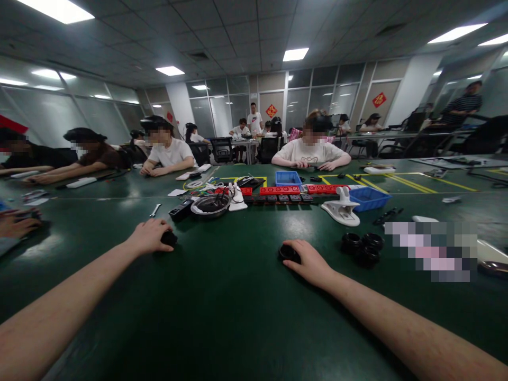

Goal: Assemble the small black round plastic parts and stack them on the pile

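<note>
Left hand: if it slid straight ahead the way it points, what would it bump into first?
Probably the black box just beyond the left hand, with the round bowl of cables beside it. Depth is hard to judge, so it might slip past toward the small metal tool.

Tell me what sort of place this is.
Probably an office-like assembly workroom: people sit at a long green table strewn with small black parts, red strips and blue bins, glass partitions behind.
</note>
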A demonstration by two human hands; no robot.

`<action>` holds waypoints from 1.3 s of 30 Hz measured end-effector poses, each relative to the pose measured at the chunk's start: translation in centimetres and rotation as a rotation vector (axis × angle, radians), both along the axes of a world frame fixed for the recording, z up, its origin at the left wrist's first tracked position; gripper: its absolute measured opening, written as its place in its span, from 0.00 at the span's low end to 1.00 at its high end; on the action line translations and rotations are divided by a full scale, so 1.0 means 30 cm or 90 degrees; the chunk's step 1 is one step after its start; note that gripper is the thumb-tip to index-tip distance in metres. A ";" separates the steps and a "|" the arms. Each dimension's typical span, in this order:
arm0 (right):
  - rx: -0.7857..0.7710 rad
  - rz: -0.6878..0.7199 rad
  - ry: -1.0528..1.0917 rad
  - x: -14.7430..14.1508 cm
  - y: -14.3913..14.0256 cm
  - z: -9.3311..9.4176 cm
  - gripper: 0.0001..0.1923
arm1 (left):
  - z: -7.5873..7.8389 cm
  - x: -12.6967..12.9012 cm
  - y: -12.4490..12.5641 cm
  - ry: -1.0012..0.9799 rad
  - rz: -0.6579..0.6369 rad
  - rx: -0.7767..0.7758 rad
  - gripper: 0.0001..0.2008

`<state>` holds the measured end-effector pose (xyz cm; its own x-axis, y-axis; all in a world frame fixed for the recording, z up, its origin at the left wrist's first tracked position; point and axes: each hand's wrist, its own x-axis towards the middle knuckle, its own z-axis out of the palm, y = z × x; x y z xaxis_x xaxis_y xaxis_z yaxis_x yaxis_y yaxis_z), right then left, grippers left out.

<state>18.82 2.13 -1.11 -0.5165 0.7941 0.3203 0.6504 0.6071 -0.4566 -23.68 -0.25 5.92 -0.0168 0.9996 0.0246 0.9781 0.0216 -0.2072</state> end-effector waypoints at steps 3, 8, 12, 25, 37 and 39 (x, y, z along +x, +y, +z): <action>0.002 -0.001 0.003 0.000 0.004 -0.003 0.21 | 0.003 0.029 0.000 -0.025 -0.023 0.036 0.32; -0.017 -0.010 0.026 0.000 0.011 -0.011 0.23 | 0.003 0.192 -0.062 -0.143 -0.072 0.162 0.26; -0.076 0.030 0.055 -0.003 0.005 -0.004 0.28 | -0.054 0.425 -0.136 -0.280 -0.205 0.077 0.19; -0.139 0.022 0.299 0.010 0.025 -0.009 0.22 | -0.143 0.832 -0.003 -0.449 -0.340 -0.015 0.27; -0.134 0.019 0.211 0.007 0.028 -0.011 0.21 | -0.066 0.458 0.078 -0.267 -0.197 -0.111 0.23; -0.140 0.019 0.193 0.005 0.027 -0.010 0.21 | -0.059 0.361 0.080 -0.227 -0.145 -0.110 0.23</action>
